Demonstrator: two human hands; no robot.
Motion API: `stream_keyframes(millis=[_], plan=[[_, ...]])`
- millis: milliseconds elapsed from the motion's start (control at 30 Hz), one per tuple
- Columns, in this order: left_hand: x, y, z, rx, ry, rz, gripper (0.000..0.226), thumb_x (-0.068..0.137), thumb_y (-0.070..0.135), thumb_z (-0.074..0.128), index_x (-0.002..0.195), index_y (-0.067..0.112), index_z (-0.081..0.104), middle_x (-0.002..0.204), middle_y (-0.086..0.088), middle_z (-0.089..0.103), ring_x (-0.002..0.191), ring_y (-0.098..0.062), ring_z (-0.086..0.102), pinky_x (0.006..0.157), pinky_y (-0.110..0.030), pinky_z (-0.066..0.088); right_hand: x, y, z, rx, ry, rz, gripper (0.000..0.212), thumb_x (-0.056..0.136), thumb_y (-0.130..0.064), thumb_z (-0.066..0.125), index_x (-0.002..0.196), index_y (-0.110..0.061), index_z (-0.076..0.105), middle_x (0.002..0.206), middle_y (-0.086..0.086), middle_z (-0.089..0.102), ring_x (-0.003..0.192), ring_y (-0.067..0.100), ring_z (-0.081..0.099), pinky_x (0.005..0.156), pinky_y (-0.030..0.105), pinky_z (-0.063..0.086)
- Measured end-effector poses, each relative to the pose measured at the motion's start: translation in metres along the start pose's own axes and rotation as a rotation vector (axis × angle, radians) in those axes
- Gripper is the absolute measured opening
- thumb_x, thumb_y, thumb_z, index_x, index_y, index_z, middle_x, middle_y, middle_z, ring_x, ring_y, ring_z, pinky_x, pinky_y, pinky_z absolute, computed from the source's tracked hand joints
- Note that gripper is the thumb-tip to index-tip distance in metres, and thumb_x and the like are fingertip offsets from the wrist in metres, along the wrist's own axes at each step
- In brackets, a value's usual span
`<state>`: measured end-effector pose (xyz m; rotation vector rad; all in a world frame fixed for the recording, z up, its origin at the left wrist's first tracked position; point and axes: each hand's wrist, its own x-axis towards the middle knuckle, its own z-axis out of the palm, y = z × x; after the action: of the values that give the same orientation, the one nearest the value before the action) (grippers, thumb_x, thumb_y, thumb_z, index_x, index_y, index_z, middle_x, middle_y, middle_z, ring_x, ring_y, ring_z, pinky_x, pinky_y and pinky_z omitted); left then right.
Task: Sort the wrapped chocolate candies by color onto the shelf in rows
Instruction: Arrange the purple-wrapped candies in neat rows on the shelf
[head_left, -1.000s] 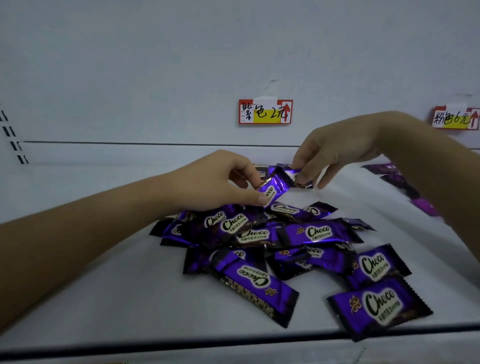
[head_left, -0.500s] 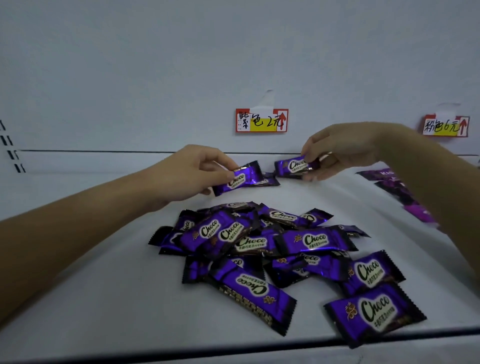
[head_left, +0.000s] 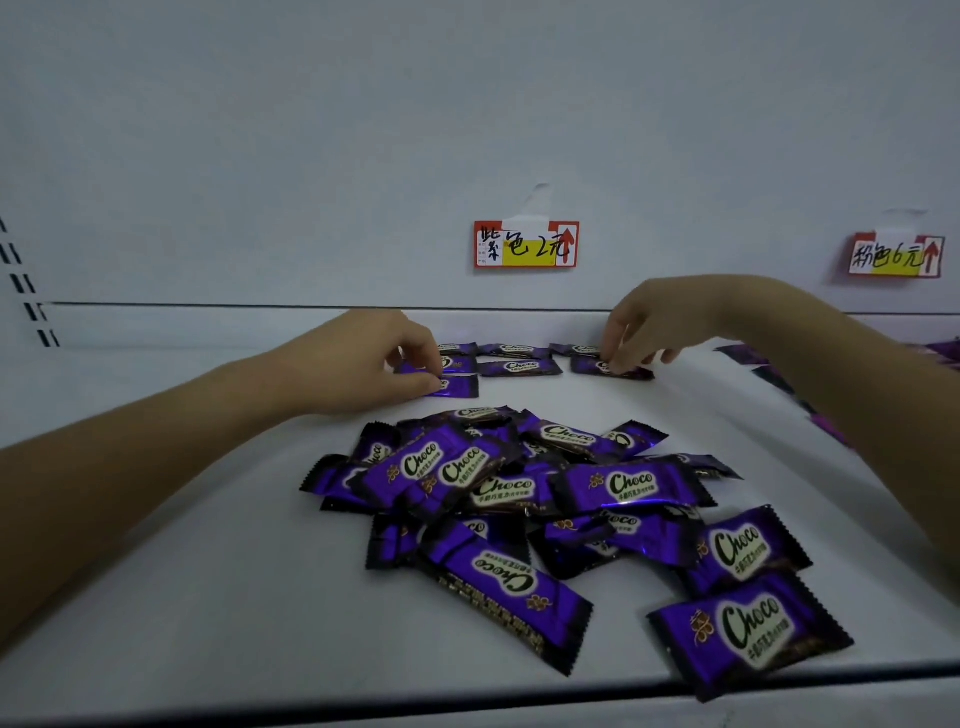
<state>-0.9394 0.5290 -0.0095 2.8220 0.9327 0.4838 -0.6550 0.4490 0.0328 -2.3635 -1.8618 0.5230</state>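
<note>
A loose pile of purple Choco candies (head_left: 550, 493) lies in the middle of the white shelf (head_left: 208, 571). At the back, several purple candies lie flat in short rows (head_left: 519, 366). My left hand (head_left: 363, 364) pinches a purple candy (head_left: 457, 387) at the left end of the rows, down on the shelf. My right hand (head_left: 654, 322) pinches another purple candy (head_left: 631, 371) at the right end, also touching the shelf.
A price tag with a red arrow (head_left: 525, 244) is taped to the back wall above the rows. A second tag (head_left: 896, 255) hangs further right. More dark and pinkish wrappers (head_left: 769, 364) lie at the far right behind my right arm. The shelf's dark front lip (head_left: 311, 712) runs along the bottom.
Both hands lifted one candy each out of the pile, carried them to the back of the shelf, and now set them down at the ends of the rows.
</note>
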Motion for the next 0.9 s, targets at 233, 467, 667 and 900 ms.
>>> stream_keyframes(millis=[233,467,667,900], plan=[[0.004,-0.011,0.003,0.115,0.038,0.045,0.02,0.09,0.039,0.057,0.102,0.029,0.069,0.101,0.009,0.059,0.091,-0.006,0.052,0.082,-0.025,0.042,0.002,-0.008,0.007,-0.077,0.141,-0.131,0.016,0.083,-0.026,0.068,0.099,-0.022,0.07,0.093,-0.009,0.068,0.09,0.012,0.06,0.085,0.028,0.047],[0.004,-0.011,0.007,0.075,-0.033,0.048,0.028,0.095,0.038,0.049,0.118,0.03,0.062,0.112,0.014,0.057,0.101,-0.003,0.052,0.091,-0.025,0.044,0.004,-0.017,0.016,-0.158,0.134,-0.179,0.024,0.092,-0.026,0.055,0.112,-0.02,0.066,0.112,-0.002,0.066,0.102,0.016,0.058,0.092,0.028,0.043],[0.005,-0.011,0.009,0.096,-0.017,0.051,0.028,0.095,0.04,0.048,0.119,0.031,0.062,0.11,0.016,0.055,0.101,-0.003,0.052,0.091,-0.027,0.044,0.006,-0.028,0.027,-0.15,0.091,-0.34,0.031,0.096,-0.031,0.049,0.125,-0.031,0.059,0.134,-0.008,0.053,0.122,0.013,0.047,0.106,0.031,0.033],[0.005,-0.009,0.009,0.121,-0.005,0.053,0.028,0.095,0.04,0.048,0.118,0.031,0.061,0.113,0.014,0.056,0.1,-0.004,0.051,0.091,-0.032,0.046,0.01,-0.029,0.035,-0.229,0.188,-0.369,0.03,0.095,-0.032,0.051,0.122,-0.027,0.061,0.128,-0.005,0.056,0.118,0.014,0.049,0.101,0.028,0.036]])
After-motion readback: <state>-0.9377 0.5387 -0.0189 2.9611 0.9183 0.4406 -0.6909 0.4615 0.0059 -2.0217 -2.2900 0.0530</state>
